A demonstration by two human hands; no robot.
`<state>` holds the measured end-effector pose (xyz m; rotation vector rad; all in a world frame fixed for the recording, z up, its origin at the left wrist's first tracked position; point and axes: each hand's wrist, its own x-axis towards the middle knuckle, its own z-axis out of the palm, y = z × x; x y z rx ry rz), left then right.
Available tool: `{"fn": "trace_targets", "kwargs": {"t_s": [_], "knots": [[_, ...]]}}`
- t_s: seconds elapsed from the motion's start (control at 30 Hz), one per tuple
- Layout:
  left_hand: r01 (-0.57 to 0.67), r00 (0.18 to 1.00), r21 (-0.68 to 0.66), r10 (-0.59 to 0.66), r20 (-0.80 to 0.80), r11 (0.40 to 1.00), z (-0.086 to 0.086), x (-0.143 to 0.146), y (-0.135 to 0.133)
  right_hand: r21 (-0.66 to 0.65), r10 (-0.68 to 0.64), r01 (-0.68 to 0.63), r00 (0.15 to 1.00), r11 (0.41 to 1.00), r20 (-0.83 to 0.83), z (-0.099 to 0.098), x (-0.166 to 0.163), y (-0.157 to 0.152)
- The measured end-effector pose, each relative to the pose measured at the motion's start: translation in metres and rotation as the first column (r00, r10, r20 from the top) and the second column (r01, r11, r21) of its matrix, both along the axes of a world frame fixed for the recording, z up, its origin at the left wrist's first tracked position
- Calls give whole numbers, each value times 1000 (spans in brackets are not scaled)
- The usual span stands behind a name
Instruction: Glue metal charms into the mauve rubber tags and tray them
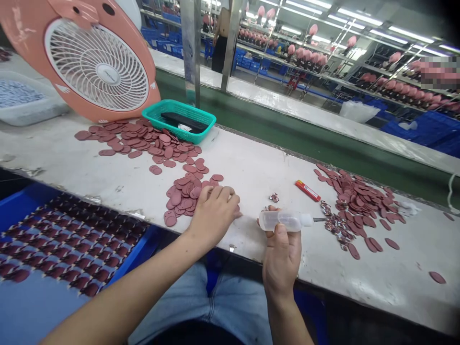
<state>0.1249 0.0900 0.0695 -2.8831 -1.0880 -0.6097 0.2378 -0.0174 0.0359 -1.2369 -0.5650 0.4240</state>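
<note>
- Squeeze bottle (pixel 282 221): translucent plastic, with a slim metal nozzle (pixel 319 219) pointing right, level above the bench.
- Right hand (pixel 282 254): closed firmly around the bottle, thumb in front and fingertips (pixel 274 209) curled over the top.
- Left hand (pixel 212 215): fingers curved and lying on the near edge of a heap of mauve oval pieces (pixel 183 199); whether they pinch a piece cannot be told.
- Patterned pieces (pixel 334 225): shiny, mixed strip just beyond the nozzle, not touching it, along the edge of a second mauve oval heap (pixel 355 206).
- Small shiny cluster (pixel 274 197): lying alone just above the right hand.
- Red-and-yellow stick (pixel 308 190): kind unclear, lying between cluster and heap.
- Third mauve oval heap (pixel 140 139): farther along the white workbench (pixel 251 158).
- Green plastic basket (pixel 178 120): beside that heap, holding black items.
- Pink fan (pixel 97 64): behind the basket.
- Blue tray (pixel 72 244): left, below the bench, dark pieces in rows.
- Co-worker (pixel 223 38): standing across the green-sided line, beyond shelves of pink forms (pixel 305 57).
</note>
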Motion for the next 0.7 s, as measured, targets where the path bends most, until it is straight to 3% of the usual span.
{"fn": "trace_targets", "kwargs": {"t_s": [0.13,0.23,0.3,0.4,0.5,0.63,0.7], "knots": [[-85,973,61,70,219,994,-11,-66,-21,-4,19,-19,1000,1000,4,2,-3,-4],[-303,897,100,248,367,948,-34,-118,-31,-12,72,-72,997,997,-29,3,-7,-9],[-424,853,67,374,364,903,-49,-138,-34,-9,130,-131,989,991,-69,3,-12,-12],[-468,844,7,445,299,884,-57,-140,-34,-11,195,-197,978,980,-73,4,-19,-15],[-494,825,-3,469,316,870,-52,-126,-32,-27,217,-219,974,975,-61,5,-24,-15],[-482,805,-51,464,370,875,-47,-117,-35,-8,280,-282,956,959,-91,6,-30,-12],[-417,806,-68,403,434,906,-47,-118,-41,12,332,-333,937,943,-110,9,-36,-10]]}}
